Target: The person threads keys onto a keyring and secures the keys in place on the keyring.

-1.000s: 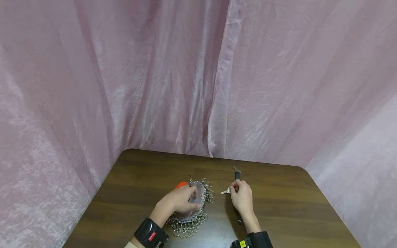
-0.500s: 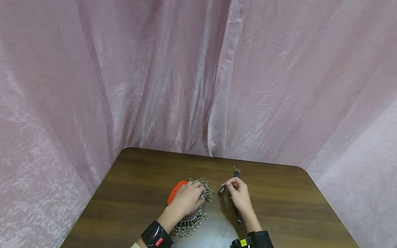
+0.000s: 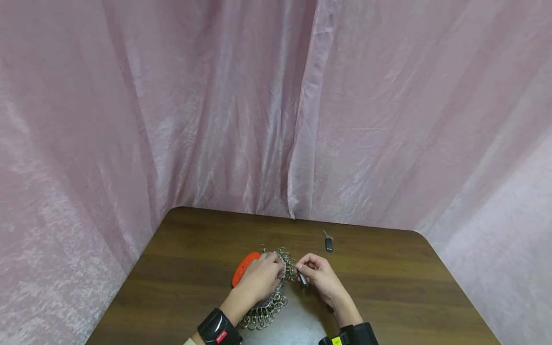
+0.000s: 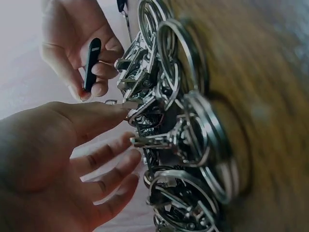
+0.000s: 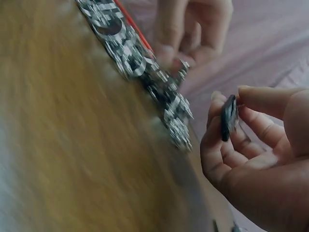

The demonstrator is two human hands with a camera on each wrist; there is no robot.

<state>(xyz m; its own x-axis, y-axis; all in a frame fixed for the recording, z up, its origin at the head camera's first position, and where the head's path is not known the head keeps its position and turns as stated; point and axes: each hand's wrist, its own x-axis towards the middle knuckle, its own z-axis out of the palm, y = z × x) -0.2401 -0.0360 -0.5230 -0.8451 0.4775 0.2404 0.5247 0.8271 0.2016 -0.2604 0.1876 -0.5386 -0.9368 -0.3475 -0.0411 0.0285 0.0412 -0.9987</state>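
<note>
Silver clip-and-ring cluster (image 3: 262, 315) sits near left on the worktop (image 3: 401, 278), left hand (image 3: 260, 277) seemingly pinching one clip (image 4: 130, 104), right hand (image 3: 322, 279) pinching a black key (image 4: 91, 65) just right of it, second key (image 3: 329, 245) farther off: probably an attaching step, next calling for lining key up with clip.

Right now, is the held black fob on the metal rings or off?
Off: right wrist view shows the black fob pinched by the right hand, apart from the metal rings.
</note>
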